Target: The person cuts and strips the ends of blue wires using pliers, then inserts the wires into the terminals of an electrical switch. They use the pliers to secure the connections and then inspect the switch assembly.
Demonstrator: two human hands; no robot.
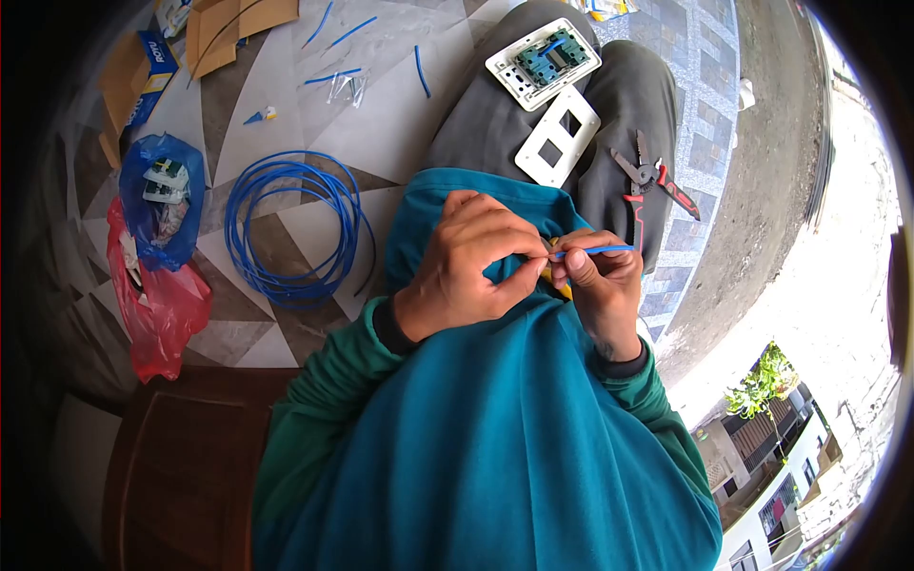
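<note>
My right hand (607, 281) grips a short piece of blue wire (609, 249) between thumb and fingers, above my lap. At the wire's inner tip, the thumb and forefinger of my left hand (486, 252) are pinched together; its other fingers are curled. Something yellow (562, 284) shows partly behind my hands. Farther up my lap rest a white outlet frame (522, 78) with green-backed modules and a white cover plate (559, 136) with two square openings. Wire-stripping pliers (649, 175) with red and black handles lie spread on my right thigh.
On the tiled floor at left are a coil of blue wire (243, 233), cut wire pieces (422, 71), a small clear packet (348, 88), a blue plastic bag (152, 238), a red bag (171, 319) and opened cardboard boxes (221, 38). A brown wooden piece of furniture (190, 466) stands beside me.
</note>
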